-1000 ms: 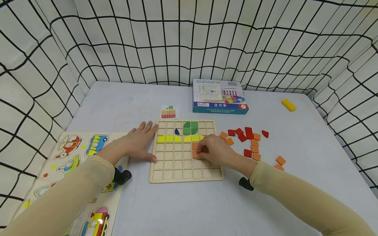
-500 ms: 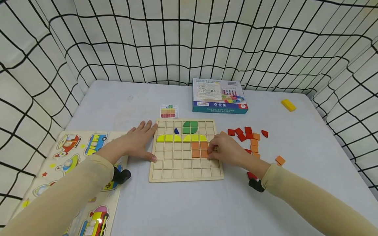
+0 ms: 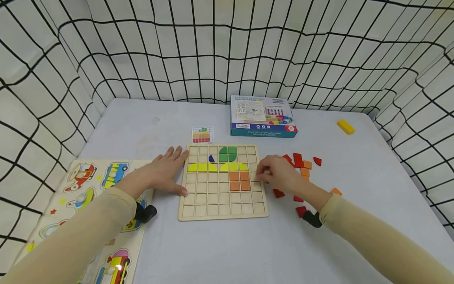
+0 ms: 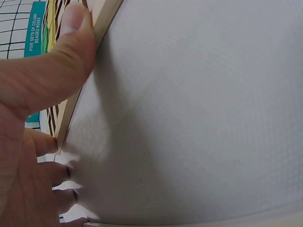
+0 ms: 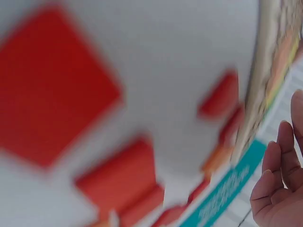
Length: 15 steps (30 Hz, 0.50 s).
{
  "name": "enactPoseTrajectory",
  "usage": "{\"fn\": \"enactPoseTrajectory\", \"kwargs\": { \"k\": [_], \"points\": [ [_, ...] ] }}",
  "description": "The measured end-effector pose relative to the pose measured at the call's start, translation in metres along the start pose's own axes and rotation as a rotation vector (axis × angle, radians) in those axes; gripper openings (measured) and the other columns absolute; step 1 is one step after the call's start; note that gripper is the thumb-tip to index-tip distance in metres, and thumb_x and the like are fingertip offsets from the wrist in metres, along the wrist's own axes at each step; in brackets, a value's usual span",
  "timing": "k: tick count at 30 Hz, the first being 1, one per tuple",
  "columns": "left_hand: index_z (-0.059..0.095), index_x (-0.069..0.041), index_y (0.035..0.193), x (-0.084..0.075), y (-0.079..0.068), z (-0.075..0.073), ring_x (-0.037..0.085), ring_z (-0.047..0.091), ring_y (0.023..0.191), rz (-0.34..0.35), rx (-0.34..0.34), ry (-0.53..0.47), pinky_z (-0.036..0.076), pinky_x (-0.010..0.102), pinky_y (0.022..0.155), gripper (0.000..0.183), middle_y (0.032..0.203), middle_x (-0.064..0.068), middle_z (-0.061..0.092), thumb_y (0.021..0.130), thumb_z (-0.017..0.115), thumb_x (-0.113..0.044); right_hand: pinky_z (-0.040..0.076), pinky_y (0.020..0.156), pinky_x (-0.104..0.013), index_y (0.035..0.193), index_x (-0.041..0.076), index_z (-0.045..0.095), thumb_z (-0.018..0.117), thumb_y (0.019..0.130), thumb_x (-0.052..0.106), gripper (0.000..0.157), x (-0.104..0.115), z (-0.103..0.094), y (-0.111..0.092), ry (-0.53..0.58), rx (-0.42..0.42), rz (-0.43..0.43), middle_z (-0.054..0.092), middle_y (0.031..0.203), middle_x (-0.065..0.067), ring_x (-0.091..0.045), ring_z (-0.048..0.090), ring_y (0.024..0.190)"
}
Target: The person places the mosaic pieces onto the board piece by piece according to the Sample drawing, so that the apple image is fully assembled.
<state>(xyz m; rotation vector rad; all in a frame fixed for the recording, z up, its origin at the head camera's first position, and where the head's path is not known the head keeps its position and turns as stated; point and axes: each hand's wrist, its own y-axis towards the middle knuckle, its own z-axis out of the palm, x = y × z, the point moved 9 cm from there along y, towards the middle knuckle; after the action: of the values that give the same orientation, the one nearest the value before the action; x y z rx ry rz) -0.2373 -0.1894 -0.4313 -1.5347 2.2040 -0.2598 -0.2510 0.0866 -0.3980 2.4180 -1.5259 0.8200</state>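
Observation:
My left hand lies spread at the left edge of the wooden grid board. Its thumb presses on the board's rim in the left wrist view. My right hand is over the board's right edge with loosely curled fingers; no tile shows between them. On the board are a block of orange square tiles, yellow curved pieces, green pieces and a small blue piece. Loose red tiles and orange tiles lie around my right hand, some partly hidden.
A small pattern card lies behind the board, with a boxed toy set to its right. Far right is a yellow block. A vehicle picture puzzle lies under my left forearm. Black netting surrounds the table.
My right hand has moved right, off the orange tiles toward the board's edge, uncovering all of them. Red tiles near its wrist have come into view. The left hand stays put.

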Motion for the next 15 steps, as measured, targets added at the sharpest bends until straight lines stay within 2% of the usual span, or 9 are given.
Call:
{"fn": "enactPoseTrajectory", "kwargs": {
  "k": [4, 7, 9, 11, 15],
  "points": [
    [0.011, 0.003, 0.162, 0.0, 0.0, -0.001, 0.055, 0.004, 0.154, -0.001, -0.001, 0.006, 0.017, 0.073, 0.121, 0.13, 0.168, 0.032, 0.006, 0.075, 0.083, -0.061, 0.055, 0.077, -0.03, 0.102, 0.009, 0.074, 0.071, 0.097, 0.013, 0.008, -0.025, -0.029, 0.004, 0.004, -0.08, 0.056, 0.072, 0.098, -0.007, -0.024, 0.061, 0.093],
    [0.011, 0.003, 0.162, 0.001, 0.0, -0.001, 0.055, 0.004, 0.154, -0.002, 0.001, 0.006, 0.017, 0.073, 0.121, 0.13, 0.168, 0.032, 0.005, 0.075, 0.083, -0.061, 0.054, 0.073, -0.028, 0.108, 0.007, 0.073, 0.068, 0.099, 0.013, 0.011, -0.046, -0.042, 0.007, -0.02, -0.104, 0.106, 0.073, 0.102, -0.01, -0.024, 0.061, 0.09],
    [0.011, 0.003, 0.162, 0.001, 0.0, -0.001, 0.055, 0.004, 0.154, -0.001, 0.002, 0.006, 0.017, 0.073, 0.12, 0.131, 0.168, 0.032, 0.005, 0.075, 0.083, -0.062, 0.056, 0.073, -0.029, 0.11, 0.007, 0.073, 0.067, 0.099, 0.012, 0.013, -0.057, -0.044, 0.008, -0.026, -0.085, 0.118, 0.073, 0.104, -0.011, -0.025, 0.061, 0.091],
    [0.011, 0.003, 0.162, 0.0, 0.0, 0.0, 0.055, 0.004, 0.154, 0.002, 0.0, 0.004, 0.017, 0.073, 0.12, 0.131, 0.168, 0.032, 0.005, 0.074, 0.083, -0.063, 0.058, 0.079, -0.032, 0.113, 0.007, 0.074, 0.068, 0.099, 0.011, 0.016, -0.064, -0.041, 0.009, -0.034, -0.057, 0.107, 0.074, 0.107, -0.011, -0.026, 0.062, 0.096],
    [0.011, 0.003, 0.162, 0.001, 0.001, 0.0, 0.055, 0.004, 0.154, 0.004, -0.002, 0.002, 0.017, 0.073, 0.121, 0.131, 0.168, 0.032, 0.005, 0.075, 0.083, -0.062, 0.057, 0.094, -0.044, 0.12, 0.009, 0.075, 0.071, 0.097, 0.01, 0.024, -0.063, -0.032, 0.014, -0.072, -0.023, 0.023, 0.074, 0.114, -0.01, -0.028, 0.061, 0.109]
  ]
}}
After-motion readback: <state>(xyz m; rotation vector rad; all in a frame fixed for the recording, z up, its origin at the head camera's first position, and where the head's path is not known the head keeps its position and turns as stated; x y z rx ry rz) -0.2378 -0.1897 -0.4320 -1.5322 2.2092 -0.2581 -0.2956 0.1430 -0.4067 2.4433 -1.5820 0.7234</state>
